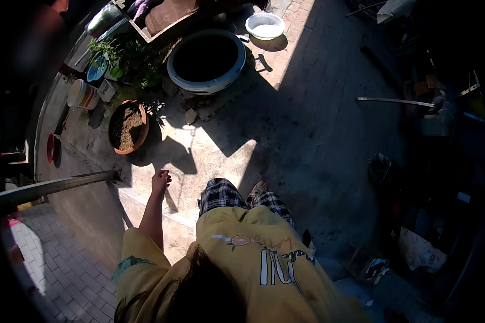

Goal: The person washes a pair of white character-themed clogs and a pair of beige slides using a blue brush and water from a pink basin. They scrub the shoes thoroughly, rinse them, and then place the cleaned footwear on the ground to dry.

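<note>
My left hand (160,182) hangs at my left side over sunlit concrete, its fingers loosely curled in, and I see nothing held in it. Closest to it is a round terracotta pot (143,129) filled with dry brown soil, a short way ahead and apart from the hand. My right hand is out of the picture. Below me show my checked trousers (221,192) and one sandalled foot (258,189).
Ahead stands a large dark-filled basin (236,76) with a pale rim, beside leafy green plants (140,67). A white bowl (265,27) sits beyond it. On the left are a bucket (83,95) and a metal rail (64,182). Shadowed clutter lines the right.
</note>
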`<state>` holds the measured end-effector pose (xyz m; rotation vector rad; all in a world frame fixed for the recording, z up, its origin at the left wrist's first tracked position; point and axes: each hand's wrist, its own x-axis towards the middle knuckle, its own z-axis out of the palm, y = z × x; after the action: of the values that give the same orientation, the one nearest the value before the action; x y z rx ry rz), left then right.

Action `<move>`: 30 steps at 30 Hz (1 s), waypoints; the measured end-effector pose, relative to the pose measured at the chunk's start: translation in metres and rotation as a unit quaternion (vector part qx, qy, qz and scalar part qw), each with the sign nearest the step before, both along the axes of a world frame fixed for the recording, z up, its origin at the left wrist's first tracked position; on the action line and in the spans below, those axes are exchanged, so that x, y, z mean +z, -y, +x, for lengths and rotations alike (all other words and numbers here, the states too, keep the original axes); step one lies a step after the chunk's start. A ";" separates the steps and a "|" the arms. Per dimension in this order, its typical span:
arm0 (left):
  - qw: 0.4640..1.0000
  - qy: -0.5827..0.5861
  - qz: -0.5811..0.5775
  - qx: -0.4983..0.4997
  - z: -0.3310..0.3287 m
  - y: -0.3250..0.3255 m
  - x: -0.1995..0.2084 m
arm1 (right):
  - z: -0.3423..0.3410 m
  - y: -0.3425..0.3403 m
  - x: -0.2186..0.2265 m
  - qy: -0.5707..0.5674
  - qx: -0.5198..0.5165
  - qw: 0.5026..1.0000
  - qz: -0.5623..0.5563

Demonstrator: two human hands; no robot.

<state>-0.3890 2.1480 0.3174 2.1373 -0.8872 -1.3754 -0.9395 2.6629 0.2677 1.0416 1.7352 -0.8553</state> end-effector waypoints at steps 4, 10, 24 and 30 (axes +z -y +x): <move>0.913 0.168 0.163 -0.333 -0.116 -0.056 -0.048 | -0.118 0.389 0.005 -0.155 0.314 0.921 -0.172; 0.768 0.322 0.341 -0.436 -0.139 0.106 -0.100 | -0.220 0.780 0.176 -0.292 0.429 0.706 -0.481; 0.868 -0.026 -0.126 -0.479 -0.685 0.716 0.108 | -0.420 0.661 -0.001 -0.023 0.022 0.998 0.045; 0.949 0.095 -0.028 -0.298 -0.699 0.780 0.017 | -0.596 0.912 -0.031 -0.079 0.015 0.996 0.029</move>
<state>-1.0881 1.3684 0.3347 2.0671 -1.7338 -1.3873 -1.5354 1.7511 0.2372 1.0050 1.9143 -0.8929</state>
